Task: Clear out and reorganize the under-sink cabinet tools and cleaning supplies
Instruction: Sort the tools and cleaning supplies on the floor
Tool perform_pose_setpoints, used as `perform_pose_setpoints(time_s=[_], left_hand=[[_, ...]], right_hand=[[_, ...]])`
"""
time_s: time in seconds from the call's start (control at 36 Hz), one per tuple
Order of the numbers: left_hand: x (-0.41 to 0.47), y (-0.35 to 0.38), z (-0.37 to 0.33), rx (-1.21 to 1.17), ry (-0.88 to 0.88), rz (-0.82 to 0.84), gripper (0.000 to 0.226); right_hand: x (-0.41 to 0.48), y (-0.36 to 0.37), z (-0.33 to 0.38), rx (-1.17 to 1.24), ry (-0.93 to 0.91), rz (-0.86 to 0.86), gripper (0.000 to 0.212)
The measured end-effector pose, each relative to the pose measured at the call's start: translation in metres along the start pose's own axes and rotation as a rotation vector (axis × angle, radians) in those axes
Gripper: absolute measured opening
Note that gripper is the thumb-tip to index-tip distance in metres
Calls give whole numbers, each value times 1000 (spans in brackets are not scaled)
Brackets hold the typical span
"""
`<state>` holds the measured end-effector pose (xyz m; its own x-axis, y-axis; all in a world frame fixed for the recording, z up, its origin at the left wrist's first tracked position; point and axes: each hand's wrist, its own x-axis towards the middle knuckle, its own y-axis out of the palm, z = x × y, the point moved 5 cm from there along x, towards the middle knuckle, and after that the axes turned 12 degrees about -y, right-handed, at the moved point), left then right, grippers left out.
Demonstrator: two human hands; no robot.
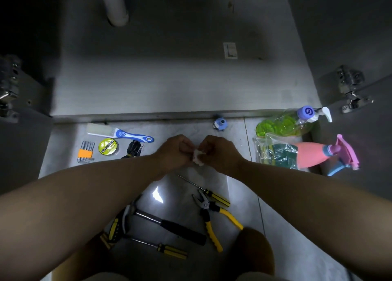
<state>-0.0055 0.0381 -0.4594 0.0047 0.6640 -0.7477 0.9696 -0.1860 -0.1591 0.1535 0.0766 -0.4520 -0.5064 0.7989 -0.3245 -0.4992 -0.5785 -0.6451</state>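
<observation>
**Both hands on a white wad, open cabinet dead ahead**

Nearest: knees at frame bottom, person crouched over a grey tile floor (244,185). Tools lie on the tile just ahead. There's a black-grip hammer (169,225) and yellow-handled pliers (209,215) w/ nose toward the cabinet. One yellow/black screwdriver (167,250) lies by the hammer and a second screwdriver (214,196) just beyond the pliers.

Mid: left hand (175,151) and right hand (220,153) meet at centre above the floor. Fingers of both are curled, pinching a small white wad (198,156) btwn them. Tissue or cloth, can't tell. It's a crumpled lump w/ no real long axis, held at the fingertips, approx. equally near both hands.

Key relation: the cabinet base (180,79) lies straight ahead of the hands, past the sill. Judgement: if the wad is for wiping, either hand only has to carry it fwd, no sideways reach needed.

Beyond the hands, L side of floor:
- blue/white brush (121,133)
- orange-clipped hex key set (86,152)
- yellow-green tape roll (108,146)

Centre, at the sill: a small blue/white fitting (220,124).

R side:
- green pump bottle (284,124)
- zip bag of sponges (275,153)
- pink spray bottle (314,155), lying on its side

Far: grey cabinet interior, dim, w/ a small label (230,50) stuck on the base. A white drain pipe (115,4) comes down at back L. Door hinge (350,85) on the R, doors swung open.
</observation>
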Motion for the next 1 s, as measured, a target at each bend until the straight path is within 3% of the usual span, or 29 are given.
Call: perform_pose_setpoints(time_s=[0.17,0.44,0.75,0.89,1.0], left_hand=[[6,-4,7,83,15,-7,29],[-3,-18,18,941,220,-43,24],[-15,-33,33,1104,271,3,20],[-24,-51,40,1117,251,-73,23],[-33,-72,44,1062,282,-202,12]], right_hand=[[-1,-10,-13,-19,74,-64,9],[4,-40,-36,-215,208,-227,15],[6,-35,-40,-235,236,-216,22],[2,-28,-28,-300,217,-221,31],[-1,-13,-7,-278,86,-154,22]])
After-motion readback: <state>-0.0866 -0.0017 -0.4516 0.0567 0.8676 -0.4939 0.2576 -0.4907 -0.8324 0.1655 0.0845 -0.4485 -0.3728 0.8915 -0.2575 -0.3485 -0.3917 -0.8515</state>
